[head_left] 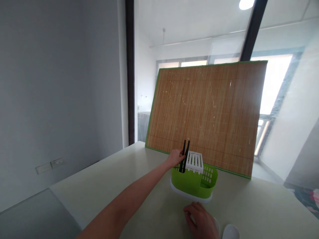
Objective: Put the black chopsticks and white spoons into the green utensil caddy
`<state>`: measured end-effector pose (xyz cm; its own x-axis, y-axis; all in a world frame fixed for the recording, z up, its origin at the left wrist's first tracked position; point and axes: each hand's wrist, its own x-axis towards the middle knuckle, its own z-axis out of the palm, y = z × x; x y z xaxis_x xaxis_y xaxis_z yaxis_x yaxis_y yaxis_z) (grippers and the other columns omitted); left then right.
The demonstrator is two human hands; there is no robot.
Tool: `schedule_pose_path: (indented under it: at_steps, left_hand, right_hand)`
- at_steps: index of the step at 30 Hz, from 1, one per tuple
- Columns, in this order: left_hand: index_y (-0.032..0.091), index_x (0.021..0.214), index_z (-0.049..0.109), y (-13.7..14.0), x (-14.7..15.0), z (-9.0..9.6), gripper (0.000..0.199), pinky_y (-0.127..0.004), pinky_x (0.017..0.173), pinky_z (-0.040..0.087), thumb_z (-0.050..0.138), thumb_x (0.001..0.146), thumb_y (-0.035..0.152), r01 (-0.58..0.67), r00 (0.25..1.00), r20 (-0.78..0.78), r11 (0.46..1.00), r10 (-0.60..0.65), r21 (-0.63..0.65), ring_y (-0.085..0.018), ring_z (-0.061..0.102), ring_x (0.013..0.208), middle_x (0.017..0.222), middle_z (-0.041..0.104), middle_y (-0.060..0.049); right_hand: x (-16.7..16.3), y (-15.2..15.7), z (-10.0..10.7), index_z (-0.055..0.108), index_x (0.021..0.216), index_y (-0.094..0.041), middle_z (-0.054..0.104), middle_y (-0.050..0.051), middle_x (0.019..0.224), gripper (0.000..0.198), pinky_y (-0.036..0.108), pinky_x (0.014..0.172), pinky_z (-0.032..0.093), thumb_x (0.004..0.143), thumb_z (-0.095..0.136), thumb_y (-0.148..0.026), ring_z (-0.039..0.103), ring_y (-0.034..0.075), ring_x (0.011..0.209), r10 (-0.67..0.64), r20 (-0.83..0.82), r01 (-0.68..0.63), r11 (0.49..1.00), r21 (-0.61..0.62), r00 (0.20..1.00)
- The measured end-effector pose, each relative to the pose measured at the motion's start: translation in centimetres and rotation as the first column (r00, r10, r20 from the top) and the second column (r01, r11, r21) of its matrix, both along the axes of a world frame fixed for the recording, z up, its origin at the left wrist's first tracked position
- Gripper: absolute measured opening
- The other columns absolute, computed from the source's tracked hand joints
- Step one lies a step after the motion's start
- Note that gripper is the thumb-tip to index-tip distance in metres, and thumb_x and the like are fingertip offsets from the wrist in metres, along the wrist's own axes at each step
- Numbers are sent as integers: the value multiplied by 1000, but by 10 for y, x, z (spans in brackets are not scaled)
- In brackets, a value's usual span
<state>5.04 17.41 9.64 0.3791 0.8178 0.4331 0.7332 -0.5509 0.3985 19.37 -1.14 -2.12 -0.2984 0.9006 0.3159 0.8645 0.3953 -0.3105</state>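
My left hand [175, 157] reaches to the left end of a green utensil caddy [185, 182] with a white base. Its fingers are closed around two black chopsticks [184, 156], which stand nearly upright, their lower ends at the caddy's left end. A white slatted rack [195, 162] sits across the top of the caddy. In front of the caddy, low in the view, my right hand [201, 220] is curled with its fingers bent. Part of a white rounded thing [217, 226] shows beside and under that hand, mostly hidden. To its right lies a white spoon [231, 231], cut off by the frame.
A large bamboo mat [206, 116] with green edging leans upright behind the caddy against a glass partition. The white table [117, 177] extends to both sides. A grey wall with a socket [57, 162] is at left. Patterned fabric [310, 199] shows at far right.
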Motion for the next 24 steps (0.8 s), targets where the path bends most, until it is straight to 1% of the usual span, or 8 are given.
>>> schedule_pose_path:
  at_steps: [3, 5, 7, 11, 15, 19, 22, 24]
  left_hand:
    - [16, 101, 61, -3, -1, -3, 24, -26, 79, 45, 52, 83, 29, 15, 1000, -17, 1000, -15, 14, -18, 60, 90, 101, 66, -6]
    - [16, 104, 60, -5, -2, -5, 25, -27, 83, 44, 51, 84, 28, 1, 1000, -26, 1000, 0, 17, -19, 59, 95, 104, 64, -8]
    - [15, 105, 60, -7, -3, -6, 26, -30, 83, 44, 50, 84, 28, -31, 999, -28, 999, 31, 12, -22, 58, 97, 106, 63, -10]
    - [15, 96, 62, -4, -1, -2, 32, -29, 75, 46, 48, 85, 42, -92, 996, -5, 996, 92, -20, -23, 61, 90, 97, 66, -11]
    - [14, 88, 63, 6, 9, 6, 44, -28, 65, 45, 46, 82, 54, -166, 984, 55, 985, 169, -52, -23, 62, 82, 85, 66, -9]
    - [15, 90, 64, 17, 18, 12, 38, -28, 63, 43, 49, 81, 49, -202, 971, 115, 977, 208, -65, -22, 61, 80, 84, 66, -8]
    - [16, 90, 65, 21, 20, 12, 31, -27, 63, 42, 47, 84, 40, -176, 971, 156, 983, 183, -57, -21, 60, 78, 82, 66, -7]
    - [16, 88, 65, 23, 20, 11, 30, -26, 63, 42, 46, 84, 38, -144, 972, 178, 988, 151, -52, -20, 60, 77, 80, 66, -6]
  right_hand:
    - [23, 3, 5, 61, 89, -28, 63, 0, 88, 22, 30, 72, 43, 88, 39, -26, 57, 19, 89, -133, -29, 134, 989, 58, 991]
    - [38, 4, 7, 60, 88, -28, 63, 1, 87, 23, 32, 73, 43, 88, 38, -29, 57, 20, 89, -208, -37, 209, 977, 42, 977]
    - [48, 5, 8, 60, 88, -29, 63, 0, 87, 22, 33, 73, 44, 88, 38, -30, 57, 21, 90, -247, -35, 248, 969, 8, 968]
    - [51, 4, 6, 59, 87, -31, 62, -1, 86, 22, 33, 69, 44, 88, 38, -32, 58, 21, 88, -268, -37, 267, 963, -30, 963]
    - [40, 6, -1, 59, 82, -29, 61, -1, 81, 20, 31, 67, 43, 87, 40, -26, 58, 19, 82, -244, -52, 246, 968, 38, 968]
    - [39, 7, -5, 59, 81, -29, 60, -1, 78, 19, 30, 67, 42, 86, 41, -25, 58, 18, 79, -242, -59, 245, 967, 71, 969]
    - [44, 6, -1, 60, 85, -29, 60, -1, 79, 21, 30, 67, 43, 87, 40, -28, 59, 18, 81, -253, -53, 254, 967, 12, 966]
    - [46, 5, 2, 60, 87, -29, 61, 0, 81, 22, 31, 68, 43, 88, 38, -29, 59, 18, 82, -273, -46, 272, 962, -27, 961]
